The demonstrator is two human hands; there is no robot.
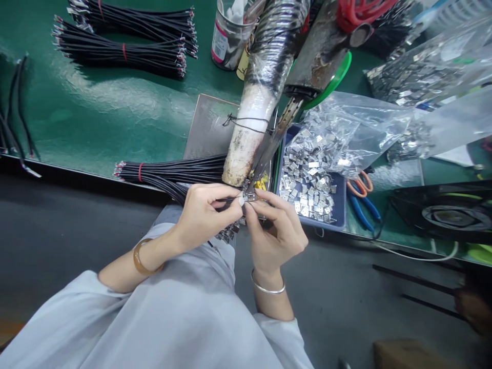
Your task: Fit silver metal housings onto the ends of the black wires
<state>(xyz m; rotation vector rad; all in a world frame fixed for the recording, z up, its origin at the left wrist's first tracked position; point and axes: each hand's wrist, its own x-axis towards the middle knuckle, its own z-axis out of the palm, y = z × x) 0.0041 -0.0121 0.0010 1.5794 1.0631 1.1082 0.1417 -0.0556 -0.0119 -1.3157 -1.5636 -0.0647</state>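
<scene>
My left hand (205, 212) pinches a thin black wire, its tip held at a small metal clip (251, 197). My right hand (274, 225) pinches that clip from the right, so thumbs and fingertips of both hands meet just below the tip of a soldering tool (269, 148). A fat wrapped tube (255, 118) hangs down right above the hands. Behind my left hand lies a bundle of black wires (172, 171) tied with a red band. Several more clipped wires hang under my hands.
A blue tray (340, 205) with many small metal clips sits to the right, with plastic bags of clips (346, 133) over it. Orange and blue pliers (363, 197) lie beside it. More wire bundles (126, 51) and a jar (226, 38) stand at the back. A black fan (446, 212) is at the right.
</scene>
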